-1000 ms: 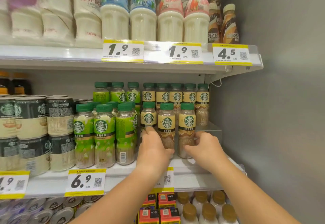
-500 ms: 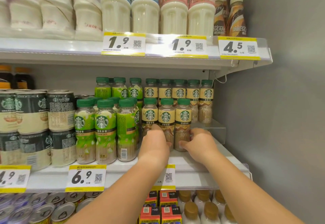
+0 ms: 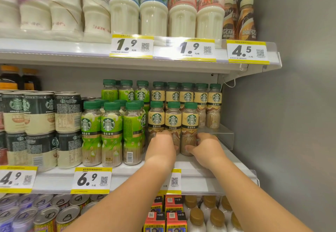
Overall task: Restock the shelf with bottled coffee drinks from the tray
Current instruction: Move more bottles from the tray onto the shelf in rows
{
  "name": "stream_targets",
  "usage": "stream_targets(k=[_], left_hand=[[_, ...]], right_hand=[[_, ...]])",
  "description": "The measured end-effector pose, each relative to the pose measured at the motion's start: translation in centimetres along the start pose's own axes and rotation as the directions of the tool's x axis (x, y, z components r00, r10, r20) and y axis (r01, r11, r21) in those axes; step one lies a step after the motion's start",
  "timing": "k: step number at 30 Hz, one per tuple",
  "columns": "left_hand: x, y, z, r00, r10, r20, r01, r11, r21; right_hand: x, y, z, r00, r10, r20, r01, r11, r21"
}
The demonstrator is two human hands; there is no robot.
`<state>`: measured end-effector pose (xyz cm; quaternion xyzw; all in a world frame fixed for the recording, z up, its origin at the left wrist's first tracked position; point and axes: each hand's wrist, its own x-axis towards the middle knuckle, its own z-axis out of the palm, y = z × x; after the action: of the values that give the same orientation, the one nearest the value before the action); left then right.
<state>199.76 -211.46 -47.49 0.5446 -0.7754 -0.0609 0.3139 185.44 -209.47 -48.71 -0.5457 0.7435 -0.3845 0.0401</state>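
Observation:
Three yellow-labelled coffee bottles with green caps (image 3: 173,120) stand upright side by side at the front of the middle shelf (image 3: 200,170). My left hand (image 3: 161,147) wraps the lower part of the left bottle (image 3: 156,117). My right hand (image 3: 205,149) grips the base of the right bottle (image 3: 190,120). The middle bottle sits squeezed between both hands. More yellow-labelled bottles (image 3: 201,97) stand in rows behind them. The tray is out of view.
Green-labelled latte bottles (image 3: 109,131) stand close on the left, stacked cans (image 3: 40,128) further left. A clear plastic divider (image 3: 225,137) and the grey side wall (image 3: 291,122) bound the right. The upper shelf (image 3: 163,59) of milk bottles overhangs; cans and cartons fill the shelf below.
Both hands have pushed the three front bottles closer together and a little back on the shelf. The right hand slid left against the right bottle. The view has tilted down slightly.

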Motion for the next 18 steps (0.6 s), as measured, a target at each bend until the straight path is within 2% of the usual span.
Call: stream_targets(k=[4,7,13,18], left_hand=[[0.1,0.3,-1.0,0.998,0.018,0.068,-0.017,1.0,-0.013],[-0.4,0.1,-1.9,0.994,0.083,0.078,-0.084,0.996,0.013],[-3.3,-1.9,-2.3,0.949,0.273,0.161,-0.303,0.928,0.218],[-5.8,-4.2,-2.9,0.914,0.331,0.236,-0.399,0.842,0.363]], right_hand=[[-0.2,-0.9,-0.6,1.0,-0.004,0.01,0.004,1.0,-0.017],[-0.8,-1.8,-1.4,0.999,-0.012,0.046,0.018,0.988,-0.151],[-4.3,-2.1,-1.7,0.996,-0.022,0.088,0.063,0.863,-0.501],[-7.7,-2.5,-1.3,0.992,-0.114,0.056,0.125,0.803,-0.583]])
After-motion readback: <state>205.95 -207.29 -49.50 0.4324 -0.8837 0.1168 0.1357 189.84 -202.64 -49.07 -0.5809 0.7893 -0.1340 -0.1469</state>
